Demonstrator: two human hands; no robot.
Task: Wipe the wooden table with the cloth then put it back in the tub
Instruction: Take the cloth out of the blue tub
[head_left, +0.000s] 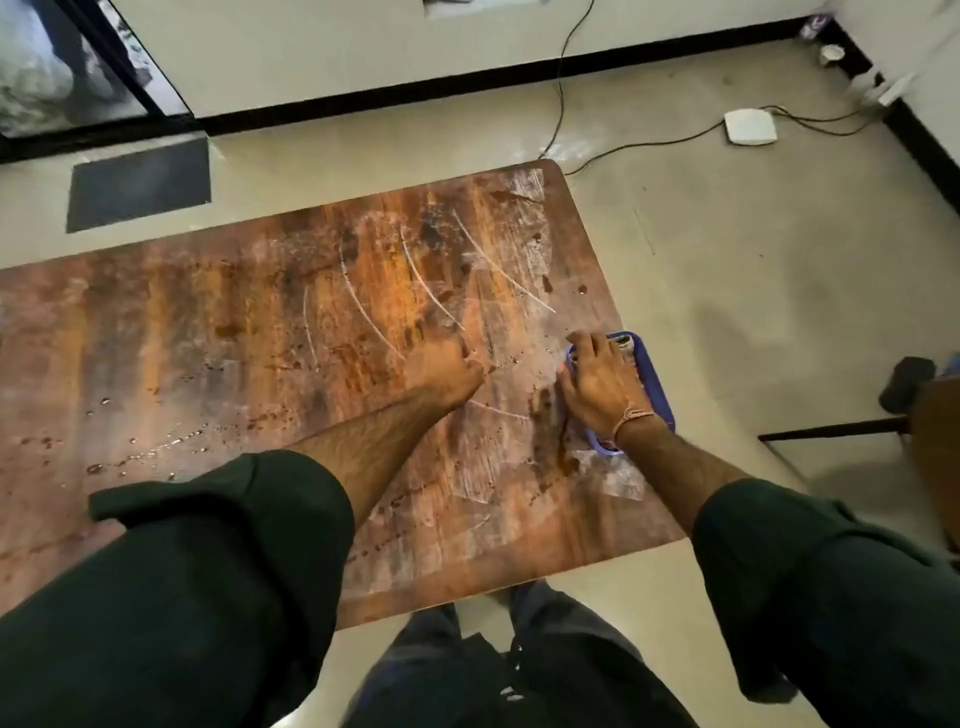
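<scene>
Now right hand (597, 382) over tub (658, 389), table (208, 338) streaked

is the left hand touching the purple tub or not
Apart. The head view shows bare wooden table between the left hand and the tub. The right hand lies over the tub.

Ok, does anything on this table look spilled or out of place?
Yes. Droplets lie scattered on the wooden table toward its left, pale curved streaks cross its middle, and the blue tub sits at its right edge.
</scene>
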